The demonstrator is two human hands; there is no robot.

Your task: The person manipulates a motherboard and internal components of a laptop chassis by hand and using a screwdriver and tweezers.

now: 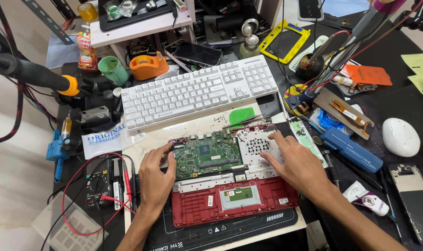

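Note:
An opened red laptop base (234, 207) lies in front of me with its green motherboard (207, 155) exposed and a silver touchpad plate (239, 195) below it. My left hand (155, 179) rests at the board's left edge, fingertips touching the edge of the board. My right hand (295, 162) lies flat on the white perforated plate (255, 146) at the laptop's right, fingers spread and pressing down. Neither hand holds a tool.
A white keyboard (197, 90) sits behind the laptop. A multimeter (100, 183) with red leads lies left. A blue screwdriver case (351, 148), white mouse (400, 136) and phone (416, 200) lie right. An orange tape dispenser (149, 65), a green cup (112, 69) and a soldering handle (35, 74) stand at back left.

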